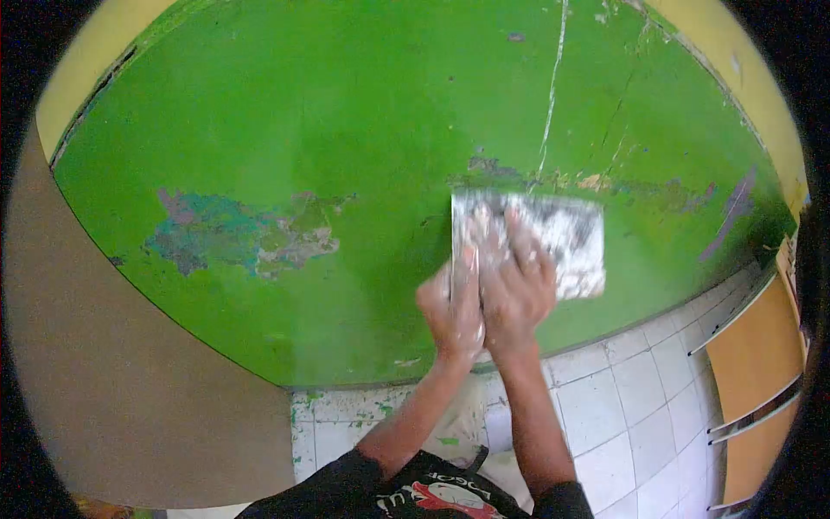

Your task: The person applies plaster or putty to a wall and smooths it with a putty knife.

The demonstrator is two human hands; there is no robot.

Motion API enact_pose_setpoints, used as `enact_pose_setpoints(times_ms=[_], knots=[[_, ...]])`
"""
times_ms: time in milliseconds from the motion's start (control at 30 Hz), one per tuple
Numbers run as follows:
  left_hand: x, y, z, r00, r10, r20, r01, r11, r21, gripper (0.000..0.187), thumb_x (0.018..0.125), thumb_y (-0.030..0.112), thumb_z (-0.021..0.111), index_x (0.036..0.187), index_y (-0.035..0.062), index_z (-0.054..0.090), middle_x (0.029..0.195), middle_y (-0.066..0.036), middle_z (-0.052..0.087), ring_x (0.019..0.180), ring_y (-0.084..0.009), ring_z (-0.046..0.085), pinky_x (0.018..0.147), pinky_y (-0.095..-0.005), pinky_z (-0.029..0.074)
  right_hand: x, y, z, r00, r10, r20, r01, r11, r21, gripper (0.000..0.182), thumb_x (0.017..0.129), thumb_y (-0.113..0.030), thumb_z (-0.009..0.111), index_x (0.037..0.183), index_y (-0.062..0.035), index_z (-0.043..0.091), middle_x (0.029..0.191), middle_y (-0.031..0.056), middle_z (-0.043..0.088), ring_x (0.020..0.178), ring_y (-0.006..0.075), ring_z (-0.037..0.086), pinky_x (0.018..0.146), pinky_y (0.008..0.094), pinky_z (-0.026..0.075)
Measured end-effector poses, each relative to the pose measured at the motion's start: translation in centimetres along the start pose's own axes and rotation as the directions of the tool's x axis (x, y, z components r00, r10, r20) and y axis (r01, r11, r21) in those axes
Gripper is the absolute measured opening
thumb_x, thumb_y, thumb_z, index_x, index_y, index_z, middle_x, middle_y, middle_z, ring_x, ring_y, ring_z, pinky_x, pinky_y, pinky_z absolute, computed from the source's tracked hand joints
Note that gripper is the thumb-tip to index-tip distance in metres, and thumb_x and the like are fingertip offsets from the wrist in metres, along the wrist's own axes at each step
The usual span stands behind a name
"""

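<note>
A flat rectangular sheet (575, 246), grey and smeared with white, is pressed against a green painted wall (372, 112). I cannot make out whether it is sandpaper or a thin plate. My left hand (455, 303) holds its left part, with fingers pointing up along it. Right beside it, touching, my right hand (517, 290) bears on the sheet with fingers stretched over its face. White residue coats both hands, and they look slightly blurred. Just above the sheet runs a band of chipped paint. The wall directly behind the sheet is hidden.
Left of my hands is a bare patch (225, 233) of blue, purple and grey. A white crack (553, 86) runs down the upper wall. A brown panel (138, 346) stands at left. Orange-brown boards (752, 346) are at right, above a white tiled floor (622, 406) with green flakes.
</note>
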State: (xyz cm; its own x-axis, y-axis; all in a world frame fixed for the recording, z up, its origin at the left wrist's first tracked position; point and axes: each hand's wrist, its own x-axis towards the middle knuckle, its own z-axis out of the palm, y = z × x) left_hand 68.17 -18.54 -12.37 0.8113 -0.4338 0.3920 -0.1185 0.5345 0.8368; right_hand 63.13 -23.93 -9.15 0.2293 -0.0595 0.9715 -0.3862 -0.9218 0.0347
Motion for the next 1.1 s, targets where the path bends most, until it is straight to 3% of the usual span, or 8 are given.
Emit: enact_pose_setpoints(times_ms=[67, 167, 400, 600, 833, 900, 1033, 1100], knots=[[2.8, 4.4, 2.1, 0.979, 0.171, -0.115, -0.193, 0.957, -0.218, 0.042, 0.101, 0.021, 0.06, 0.066, 0.0037, 0.046, 0.067, 0.006, 0.044, 0.065, -0.0058, 0.037, 0.051, -0.0274, 0.031, 5.2, -0.6, -0.7, 0.997, -0.077, -0.003, 0.078, 0.997, 0.01, 0.021, 0.086, -0.015, 0.064, 0.103, -0.0106, 0.075, 0.114, 0.0065, 0.072, 0.126, 0.0264, 0.06, 0.101, 0.0432, 0.044], [3.9, 6.0, 2.2, 0.984, 0.144, -0.103, -0.166, 0.952, -0.258, 0.041, 0.101, 0.021, 0.06, 0.066, 0.0031, 0.047, 0.067, 0.006, 0.045, 0.065, -0.0056, 0.038, 0.051, -0.0277, 0.032, 6.2, -0.8, -0.7, 0.994, -0.107, 0.013, 0.107, 0.994, 0.037, 0.027, 0.086, -0.017, 0.062, 0.11, -0.0107, 0.074, 0.125, 0.0057, 0.069, 0.129, 0.0271, 0.057, 0.105, 0.0434, 0.043], [-0.8, 0.8, -0.7, 0.986, 0.077, -0.15, -0.08, 0.997, -0.014, 0.037, 0.1, 0.019, 0.06, 0.069, 0.0006, 0.055, 0.067, 0.006, 0.048, 0.065, -0.0056, 0.04, 0.052, -0.0287, 0.033, -1.9, -1.5, 0.0, 0.996, 0.009, 0.083, -0.015, 0.997, 0.072, 0.028, 0.083, -0.015, 0.063, 0.107, -0.0087, 0.074, 0.12, 0.0062, 0.071, 0.125, 0.0286, 0.06, 0.105, 0.0433, 0.043], [2.1, 3.9, 0.2, 0.987, 0.103, -0.123, -0.129, 0.966, -0.225, 0.032, 0.101, 0.018, 0.059, 0.076, -0.0017, 0.063, 0.069, 0.006, 0.052, 0.066, -0.0044, 0.043, 0.054, -0.025, 0.036, 3.1, -1.6, 0.2, 0.997, -0.075, 0.011, 0.074, 0.995, 0.06, 0.026, 0.086, -0.016, 0.063, 0.108, -0.0096, 0.074, 0.124, 0.0061, 0.069, 0.128, 0.0282, 0.057, 0.104, 0.0434, 0.044], [1.1, 1.9, -1.3, 0.985, 0.033, -0.171, -0.046, 0.996, -0.077, 0.036, 0.102, 0.019, 0.058, 0.07, 0.0028, 0.055, 0.067, 0.007, 0.047, 0.065, -0.0035, 0.038, 0.051, -0.0255, 0.031, 0.5, -2.1, 1.5, 0.998, 0.018, 0.054, -0.021, 0.998, 0.055, 0.024, 0.086, -0.016, 0.063, 0.105, -0.011, 0.075, 0.122, 0.0049, 0.07, 0.126, 0.0289, 0.059, 0.105, 0.0427, 0.043], [3.8, 4.5, -0.7, 0.978, 0.182, -0.106, -0.203, 0.949, -0.24, 0.036, 0.102, 0.02, 0.058, 0.07, 0.0024, 0.056, 0.067, 0.007, 0.05, 0.065, -0.0036, 0.039, 0.052, -0.0253, 0.033, 5.5, -3.1, 0.3, 0.998, -0.066, -0.013, 0.066, 0.997, 0.033, 0.02, 0.091, -0.016, 0.064, 0.105, -0.0118, 0.077, 0.113, 0.0034, 0.074, 0.123, 0.0259, 0.063, 0.102, 0.0405, 0.044], [3.2, 5.3, -0.3, 0.978, 0.134, -0.157, -0.173, 0.949, -0.263, 0.037, 0.101, 0.021, 0.059, 0.069, 0.0033, 0.056, 0.066, 0.007, 0.048, 0.064, -0.0037, 0.039, 0.051, -0.0261, 0.032, 5.0, -3.1, 0.5, 0.996, -0.078, -0.034, 0.08, 0.994, 0.069, 0.019, 0.09, -0.015, 0.065, 0.105, -0.0108, 0.077, 0.112, 0.0044, 0.074, 0.123, 0.0262, 0.062, 0.102, 0.0407, 0.044], [0.4, 1.5, -1.6, 0.989, 0.089, -0.119, -0.097, 0.993, -0.063, 0.038, 0.1, 0.022, 0.061, 0.069, 0.0023, 0.056, 0.065, 0.007, 0.047, 0.064, -0.0041, 0.039, 0.051, -0.0264, 0.032, -0.8, -2.2, 1.1, 0.999, 0.005, 0.04, -0.007, 0.998, 0.06, 0.019, 0.085, -0.014, 0.064, 0.099, -0.0086, 0.075, 0.111, 0.008, 0.072, 0.126, 0.029, 0.06, 0.102, 0.0443, 0.045]])
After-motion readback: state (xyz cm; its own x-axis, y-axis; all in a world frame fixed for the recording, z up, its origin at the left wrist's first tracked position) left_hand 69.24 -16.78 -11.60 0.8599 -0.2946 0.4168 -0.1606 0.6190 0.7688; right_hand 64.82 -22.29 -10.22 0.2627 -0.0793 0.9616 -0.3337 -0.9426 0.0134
